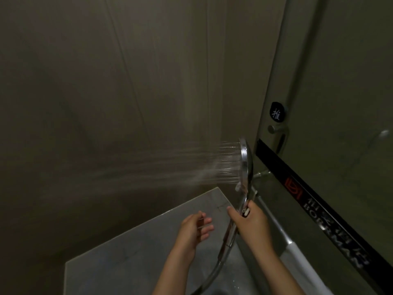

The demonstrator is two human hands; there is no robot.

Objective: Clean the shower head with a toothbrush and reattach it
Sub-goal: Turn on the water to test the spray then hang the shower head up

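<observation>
The chrome shower head (pixel 246 160) stands upright on edge, its face turned left, and water sprays from it (pixel 212 165) toward the left wall. My right hand (pixel 251 222) is shut on its handle just below the head. A small white piece (pixel 246 212) shows beside my thumb; I cannot tell what it is. The silver hose (pixel 214 271) runs from the handle down to the bottom edge. My left hand (pixel 196 228) hovers left of the handle, fingers apart, apparently holding nothing. No toothbrush is clearly visible.
A grey stone ledge (pixel 127 252) lies below my hands. On the right is a glass door with a black branded strip (pixel 314 201), a chrome latch (pixel 278 135) and a round black sticker (pixel 277 113). White cloth (pixel 299 262) hangs on a rail.
</observation>
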